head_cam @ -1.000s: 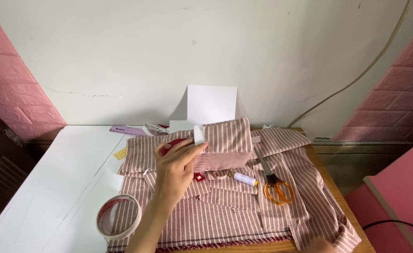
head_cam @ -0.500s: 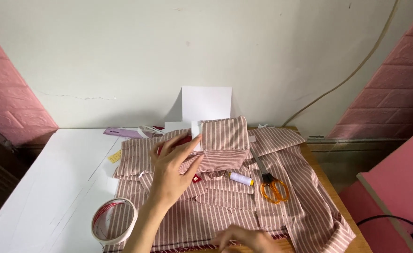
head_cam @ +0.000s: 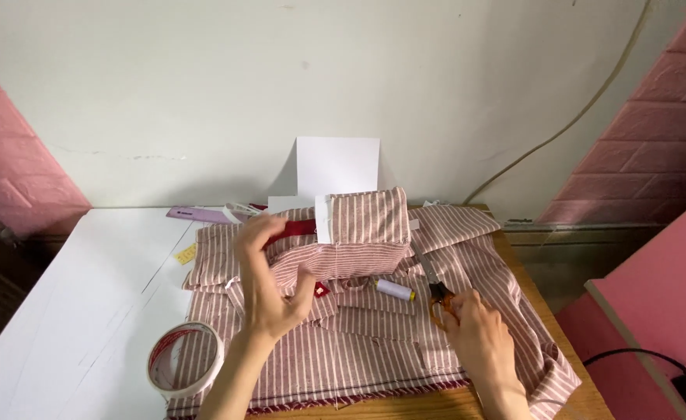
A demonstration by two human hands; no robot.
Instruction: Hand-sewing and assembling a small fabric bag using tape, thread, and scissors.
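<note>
Hands over red-and-white striped fabric pile (head_cam: 374, 327) on bench (head_cam: 86, 295). Left hand (head_cam: 269, 284) open, fingers spread, resting on folded fabric. Right hand (head_cam: 479, 338) curled over orange-handled scissors (head_cam: 438, 299), grip unclear. White thread spool (head_cam: 395, 290) lies between hands. Roll of clear tape (head_cam: 185, 360) near left forearm.

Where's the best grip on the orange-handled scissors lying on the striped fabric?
Probably by the orange handle loops of the orange-handled scissors, coming from the near right side, where the right hand already rests. They lie flat on the striped fabric, blades pointing away toward the wall.
</note>
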